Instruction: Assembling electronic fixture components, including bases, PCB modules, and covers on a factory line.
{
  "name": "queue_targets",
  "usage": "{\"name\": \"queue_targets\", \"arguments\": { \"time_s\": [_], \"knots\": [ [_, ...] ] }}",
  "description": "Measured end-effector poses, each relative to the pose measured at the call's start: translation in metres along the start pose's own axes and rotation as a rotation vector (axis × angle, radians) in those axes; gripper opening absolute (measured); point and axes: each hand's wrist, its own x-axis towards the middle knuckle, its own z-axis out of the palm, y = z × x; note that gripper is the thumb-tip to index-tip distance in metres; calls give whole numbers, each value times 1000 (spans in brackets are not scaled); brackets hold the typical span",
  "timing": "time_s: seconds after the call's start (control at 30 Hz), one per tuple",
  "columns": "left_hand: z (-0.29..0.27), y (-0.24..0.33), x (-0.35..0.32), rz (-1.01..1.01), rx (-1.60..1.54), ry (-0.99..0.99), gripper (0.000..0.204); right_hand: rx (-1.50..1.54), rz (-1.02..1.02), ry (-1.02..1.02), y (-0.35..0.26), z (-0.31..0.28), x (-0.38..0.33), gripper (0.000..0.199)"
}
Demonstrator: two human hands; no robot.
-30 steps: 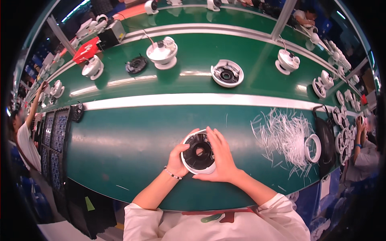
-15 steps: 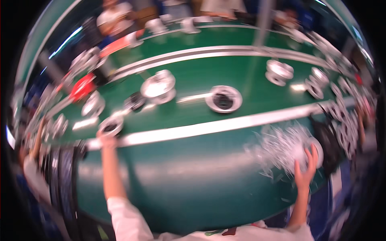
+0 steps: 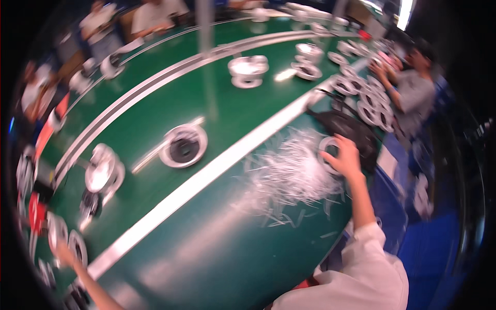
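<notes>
My right hand (image 3: 345, 157) is at a white ring (image 3: 329, 150) beside a loose pile of thin white strips (image 3: 294, 168). Its thumb and fingers are spread apart; whether they press on the ring is unclear. At the far left my left hand (image 3: 66, 254) reaches over the belt edge, its fingers smeared by motion. Closest to it are two white round housings, one (image 3: 58, 232) above the hand and another (image 3: 78, 248) just right of it. Contact with either cannot be made out.
A green conveyor belt (image 3: 150, 194) with a pale rail (image 3: 191, 191) runs beyond my green work surface (image 3: 206, 253). It carries white round housings, one with a dark centre (image 3: 183, 146). A black bag (image 3: 351, 132) lies past the pile. A co-worker (image 3: 413, 88) handles parts at right.
My view has swung to the right. The left hand now appears at the far left edge, blurred. The right hand stays by the white ring and strips, its fingers still apart.
</notes>
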Motion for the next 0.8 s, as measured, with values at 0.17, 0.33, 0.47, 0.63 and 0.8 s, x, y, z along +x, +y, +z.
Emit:
{"name": "queue_targets", "arguments": {
  "time_s": [0.17,0.33,0.47,0.63,0.8],
  "knots": [
    [-16,149,45,54,-510,-164,39,213,-16,-130,1,-23,-49,42],
    [20,183,37,-352,-322,-530,58,248,-256,-148,21,-28,-78,42],
    [-12,215,28,-594,-465,-531,55,122,-164,-36,30,-17,-87,28],
    [-65,225,11,-811,-1148,-649,62,154,-220,147,6,-45,-73,20],
    [-128,205,-58,-720,-2054,-759,32,393,-424,480,-107,-98,-73,18]
  ]
}}
